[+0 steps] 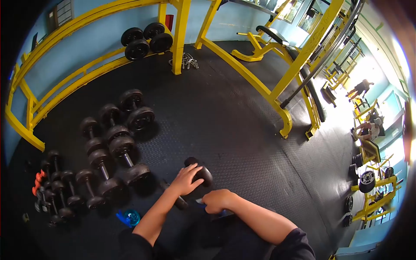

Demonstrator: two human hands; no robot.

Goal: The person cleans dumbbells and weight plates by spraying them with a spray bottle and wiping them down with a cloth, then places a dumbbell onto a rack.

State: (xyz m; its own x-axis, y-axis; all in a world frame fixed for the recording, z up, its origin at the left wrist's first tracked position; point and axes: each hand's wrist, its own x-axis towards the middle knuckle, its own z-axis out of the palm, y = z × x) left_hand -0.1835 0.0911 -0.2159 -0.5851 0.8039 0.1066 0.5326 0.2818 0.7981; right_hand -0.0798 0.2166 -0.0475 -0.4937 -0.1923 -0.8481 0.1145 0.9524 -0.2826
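Observation:
My left hand (184, 180) lies on a black dumbbell (205, 175), its fingers and thumb around the near side of one rounded end. Close beside it, my right hand (218, 201) is closed in a fist. A small pale tip sticks out of that fist on the left, and a bit of blue shows below it; what the object is I cannot make out. Under my left wrist lies another dark, cylinder-shaped piece (181, 202), partly hidden by the forearm.
Rows of black dumbbells (104, 170) stand on the black rubber floor (190, 117) to the left, with small orange dumbbells (38, 182) beyond. A blue bottle (131, 218) is near my left forearm. Yellow racks (180, 39) frame the back; two people are far right.

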